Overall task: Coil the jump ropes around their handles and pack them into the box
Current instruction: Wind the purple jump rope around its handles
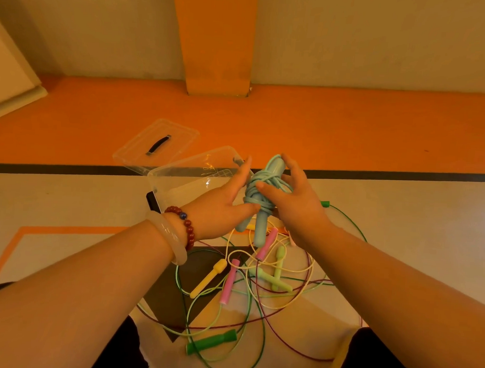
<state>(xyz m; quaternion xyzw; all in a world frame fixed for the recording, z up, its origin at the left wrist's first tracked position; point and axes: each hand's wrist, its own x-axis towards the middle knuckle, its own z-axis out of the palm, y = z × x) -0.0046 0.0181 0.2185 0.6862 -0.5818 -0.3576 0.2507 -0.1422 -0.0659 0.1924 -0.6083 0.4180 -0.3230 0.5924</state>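
Head view. We hold the blue jump rope (259, 194) in the air just beside the clear box (177, 187), its cord already wound round the paired handles. The right hand (292, 198) grips the coil, thumb across the turns, likely to stop them springing loose. The left hand (224, 201) lies flat-fingered against the other side, steadying. The lid (142, 151) is off behind the box, leaving it open for packing. Pink, yellow and green ropes (228, 283) lie tangled on the floor (68, 198), not yet coiled.

- Our right hand (293, 194) grips the coiled blue jump rope (259, 195); our left hand (221, 195) touches it with straight fingers.
- We see the clear box (180, 181) just behind them.
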